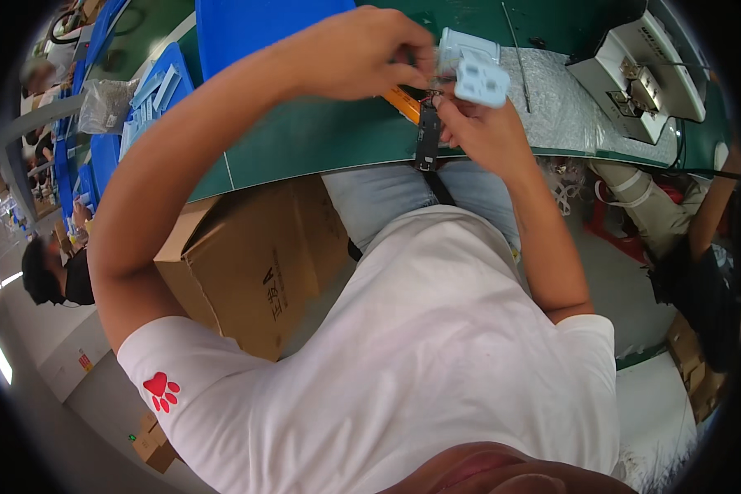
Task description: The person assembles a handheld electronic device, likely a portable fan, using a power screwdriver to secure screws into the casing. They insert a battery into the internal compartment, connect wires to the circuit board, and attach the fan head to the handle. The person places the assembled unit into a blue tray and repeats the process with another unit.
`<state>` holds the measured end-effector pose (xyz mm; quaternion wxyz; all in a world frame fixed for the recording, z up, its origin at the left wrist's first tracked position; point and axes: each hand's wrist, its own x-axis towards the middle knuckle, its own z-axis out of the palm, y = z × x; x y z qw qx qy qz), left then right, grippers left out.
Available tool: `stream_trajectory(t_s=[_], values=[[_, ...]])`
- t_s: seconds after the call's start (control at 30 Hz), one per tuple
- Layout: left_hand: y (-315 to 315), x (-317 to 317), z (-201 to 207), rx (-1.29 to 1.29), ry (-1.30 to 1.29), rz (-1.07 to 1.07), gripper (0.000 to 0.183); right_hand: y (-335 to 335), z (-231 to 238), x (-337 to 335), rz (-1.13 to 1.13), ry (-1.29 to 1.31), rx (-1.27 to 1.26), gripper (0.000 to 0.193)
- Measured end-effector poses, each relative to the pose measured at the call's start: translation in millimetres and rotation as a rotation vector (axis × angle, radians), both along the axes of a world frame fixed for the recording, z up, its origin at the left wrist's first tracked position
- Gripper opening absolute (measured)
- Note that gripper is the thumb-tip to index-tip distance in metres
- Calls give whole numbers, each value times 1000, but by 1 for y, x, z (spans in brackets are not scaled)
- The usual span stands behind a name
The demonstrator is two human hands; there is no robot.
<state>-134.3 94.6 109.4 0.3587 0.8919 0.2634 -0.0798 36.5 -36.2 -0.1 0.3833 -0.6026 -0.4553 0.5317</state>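
The right hand (487, 132) pinches the black part (427, 144), at seven o'clock from the pale-blue casing (481, 81); the left hand (380, 53), half-curled at ten o'clock (blur hides any hold). A tug could strain the thin wires (431, 95).

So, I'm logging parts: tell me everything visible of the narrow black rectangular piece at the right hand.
The narrow black rectangular piece is flat-faced and looks like hard plastic, with small pale marks. In the picture it runs nearly vertical, its lower end overlapping the front edge of the green tabletop. Thin reddish wires show at its upper end, by the thumb of the bare right hand; exact contact is unclear.
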Motion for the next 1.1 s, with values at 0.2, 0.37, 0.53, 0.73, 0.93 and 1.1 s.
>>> stream_trajectory(t_s=[0.2, 0.37, 0.53, 0.73, 0.93, 1.1], values=[[-6, -7, -15, -68, -172, 102, 17, -10, 6, 4, -40, 154, 56, 20], [-20, -9, -23, -198, -350, 257, 16, -33, 16, 20, -94, -267, 295, 24], [-22, -6, -39, -318, -558, 353, 26, -2, 54, 27, -179, -601, 741, 38], [-18, 21, -80, 209, -769, 311, 62, 32, 46, 51, -54, -197, 647, 34], [-13, 39, -93, 79, -667, 312, 64, 40, 79, 45, 112, -576, 693, 43], [-15, 36, -87, -28, -670, 390, 59, 51, 93, 54, 207, -688, 707, 46]])
